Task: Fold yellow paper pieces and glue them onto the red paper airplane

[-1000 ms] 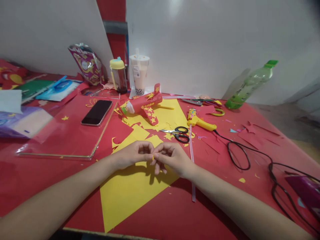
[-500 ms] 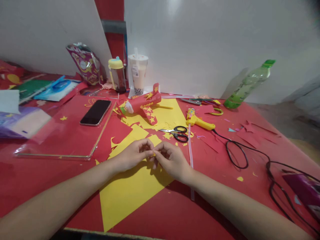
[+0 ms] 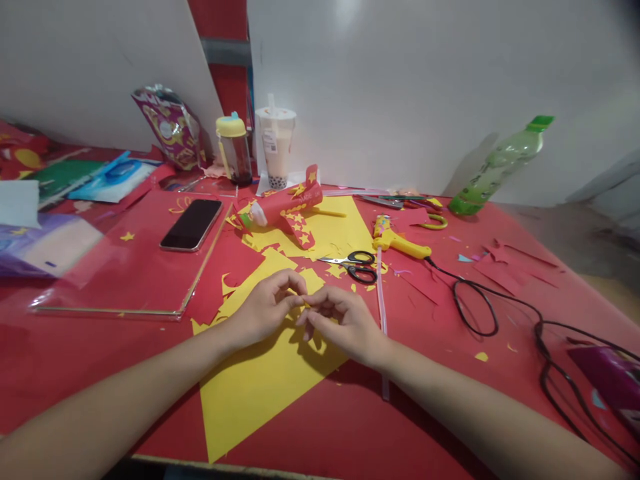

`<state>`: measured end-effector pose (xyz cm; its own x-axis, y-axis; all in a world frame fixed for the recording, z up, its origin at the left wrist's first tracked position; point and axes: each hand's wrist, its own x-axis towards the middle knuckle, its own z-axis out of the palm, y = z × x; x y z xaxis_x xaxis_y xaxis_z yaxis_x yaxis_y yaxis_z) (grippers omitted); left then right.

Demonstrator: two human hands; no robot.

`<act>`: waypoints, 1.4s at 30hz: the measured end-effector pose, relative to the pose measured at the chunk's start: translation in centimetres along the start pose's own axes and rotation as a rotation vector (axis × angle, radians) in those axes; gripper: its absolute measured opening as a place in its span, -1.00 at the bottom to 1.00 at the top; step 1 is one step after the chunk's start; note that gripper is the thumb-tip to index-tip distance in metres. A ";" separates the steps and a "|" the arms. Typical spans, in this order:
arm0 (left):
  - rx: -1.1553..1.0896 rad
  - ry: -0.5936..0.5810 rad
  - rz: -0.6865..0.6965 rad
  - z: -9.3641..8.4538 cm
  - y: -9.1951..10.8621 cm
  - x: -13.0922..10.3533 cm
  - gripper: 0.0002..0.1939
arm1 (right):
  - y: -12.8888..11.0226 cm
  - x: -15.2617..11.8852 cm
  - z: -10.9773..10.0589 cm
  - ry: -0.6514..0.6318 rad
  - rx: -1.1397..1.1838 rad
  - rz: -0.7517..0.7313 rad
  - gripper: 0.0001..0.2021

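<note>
My left hand (image 3: 265, 308) is closed in a pinch, thumb against forefinger, on a tiny yellow paper piece (image 3: 306, 305) mostly hidden by the fingertips. Against those fingertips rests the forefinger of my right hand (image 3: 350, 325); its thumb is apart, lower down. Both hands are over a yellow sheet of paper (image 3: 250, 400) on the red table. Just beyond them lie black-handled scissors (image 3: 353, 263), blades partly apart, among yellow scraps. Farther back, a red paper airplane (image 3: 287, 207) with yellow stars lies on another yellow sheet (image 3: 345, 230).
Right of the scissors is a yellow glue gun (image 3: 400, 243) with a black cord (image 3: 480, 287) and a clear glue stick (image 3: 383, 320). A phone (image 3: 191, 225) lies left. Along the wall stand a bubble tea cup (image 3: 277, 150), a yellow-lidded bottle (image 3: 235, 150) and a leaning green bottle (image 3: 500, 167).
My right thumb has come away from the pinch and dropped slightly, its fingers loosening. The left hand keeps its pinch, shifted slightly. The things on the table stay put.
</note>
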<state>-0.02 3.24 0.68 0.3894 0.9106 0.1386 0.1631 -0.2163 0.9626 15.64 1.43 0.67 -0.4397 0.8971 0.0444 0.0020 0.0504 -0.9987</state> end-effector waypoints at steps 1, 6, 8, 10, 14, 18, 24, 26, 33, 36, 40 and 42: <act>0.055 0.020 0.054 0.0 -0.1 0.0 -0.95 | 0.0 0.0 0.1 0.016 -0.016 -0.001 -0.91; 0.356 0.153 0.312 0.0 -0.3 -0.3 -0.93 | 0.4 0.6 0.2 0.129 -0.071 -0.029 -0.88; 0.422 0.193 0.355 0.0 -0.3 -0.3 -0.91 | 0.5 0.8 0.1 0.165 -0.090 -0.062 -0.89; 0.462 0.217 0.372 0.0 -0.4 -0.3 -0.90 | 0.6 1.0 -0.1 0.201 -0.136 -0.114 -0.92; 0.530 0.229 0.411 -0.1 -0.4 -0.2 -0.90 | 0.8 1.0 -0.3 0.233 -0.224 -0.180 -0.92; 0.589 0.228 0.454 -0.1 -0.4 -0.3 -0.94 | 0.9 0.9 -0.3 0.244 -0.264 -0.189 -0.93; 0.746 0.202 0.607 -0.3 -0.9 -0.3 -0.90 | 0.9 0.9 -0.3 0.251 -0.413 -0.206 -0.92; 0.800 0.184 0.636 -0.3 -0.9 -0.2 -0.89 | 1.0 0.8 -0.3 0.256 -0.488 -0.224 -0.92; 0.643 0.187 0.498 -0.5 0.0 -0.3 -0.87 | 1.0 0.6 -0.2 0.237 -0.529 -0.274 -0.93; 0.433 0.202 0.247 -0.6 0.2 -0.2 -0.90 | 0.8 0.6 -0.3 0.232 -0.470 -0.247 -0.90; 0.084 0.171 -0.041 -0.6 -0.1 0.2 -0.92 | 0.8 0.7 -0.3 0.231 -0.462 -0.202 -0.91; -0.101 0.179 -0.142 -0.6 -0.3 0.3 -0.90 | 0.8 0.8 -0.4 0.234 -0.476 -0.200 -0.92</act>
<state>-0.48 3.81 0.55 0.2005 0.9792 0.0307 0.1095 -0.0535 0.9926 15.62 2.33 -0.10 -0.2629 0.9204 0.2895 0.3679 0.3730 -0.8518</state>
